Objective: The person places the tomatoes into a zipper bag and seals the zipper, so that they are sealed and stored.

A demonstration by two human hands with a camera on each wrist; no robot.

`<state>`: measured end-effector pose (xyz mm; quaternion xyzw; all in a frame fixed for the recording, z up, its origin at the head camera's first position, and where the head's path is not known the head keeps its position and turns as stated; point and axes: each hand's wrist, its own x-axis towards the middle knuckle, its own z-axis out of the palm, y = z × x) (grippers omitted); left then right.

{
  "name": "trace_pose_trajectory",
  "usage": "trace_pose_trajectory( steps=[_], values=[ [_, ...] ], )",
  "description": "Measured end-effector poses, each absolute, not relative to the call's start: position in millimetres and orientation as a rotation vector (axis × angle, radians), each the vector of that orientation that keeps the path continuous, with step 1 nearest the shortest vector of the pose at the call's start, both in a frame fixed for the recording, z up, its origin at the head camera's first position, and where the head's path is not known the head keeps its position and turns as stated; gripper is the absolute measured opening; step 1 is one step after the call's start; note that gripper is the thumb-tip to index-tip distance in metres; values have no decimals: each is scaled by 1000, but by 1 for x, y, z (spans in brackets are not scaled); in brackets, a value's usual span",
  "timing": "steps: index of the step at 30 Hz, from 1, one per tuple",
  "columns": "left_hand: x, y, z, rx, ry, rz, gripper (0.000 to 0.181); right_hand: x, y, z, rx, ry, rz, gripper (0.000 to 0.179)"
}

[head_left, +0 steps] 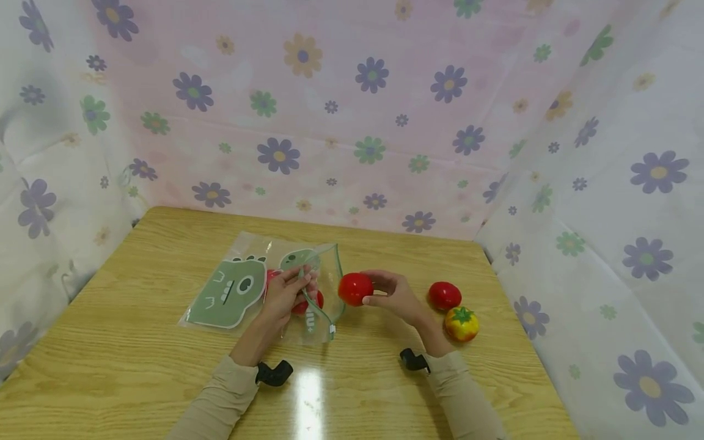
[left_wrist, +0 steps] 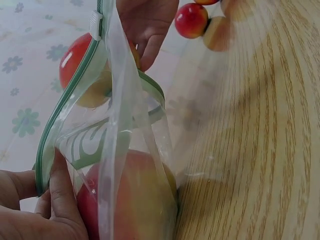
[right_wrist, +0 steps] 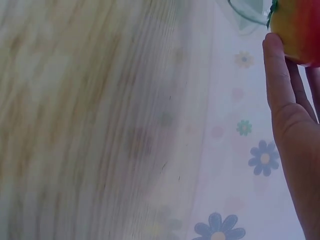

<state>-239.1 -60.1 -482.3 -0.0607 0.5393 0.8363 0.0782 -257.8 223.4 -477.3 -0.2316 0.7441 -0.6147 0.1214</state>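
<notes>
Flower-printed cloth [head_left: 341, 125] fills the top and both sides of the head view, above a wood-grain tabletop [head_left: 126, 373]. From my remote seat I see a clear plastic zip bag with green dinosaur print [head_left: 228, 296] lying left of centre, its length running roughly left to right, its green-edged mouth facing right. At that mouth, the left hand [head_left: 280, 296] pinches the rim between thumb and fingers. Just right of the opening — nearly level with it — the right hand [head_left: 396, 296] holds a glossy red round toy fruit [head_left: 354, 289], thumb below and fingers behind. That is the relation I weigh most: fruit on the mouth's right, right hand on its outer side, left hand across the gap. Further right sit a loose red oval fruit [head_left: 444, 296] and a yellow-red fruit with green leaf top [head_left: 462, 324].

On the left wrist camera, I see a big red-and-yellow fruit [left_wrist: 132, 195] behind the plastic, lower centre; the held one shows upper left, beyond the film — I can't tell whether it touches the bag.

On the right wrist camera, the held fruit is cut off at upper right, fingers against it.
</notes>
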Motion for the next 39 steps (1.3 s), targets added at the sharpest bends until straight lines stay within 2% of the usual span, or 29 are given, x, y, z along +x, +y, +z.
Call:
trace_pose_trajectory(
  steps=[39],
  values=[
    [-240, -60, -482, -178, 1634, 2467, 36, -246, 188, -483, -687, 2238, -1556, 49]
  ],
)
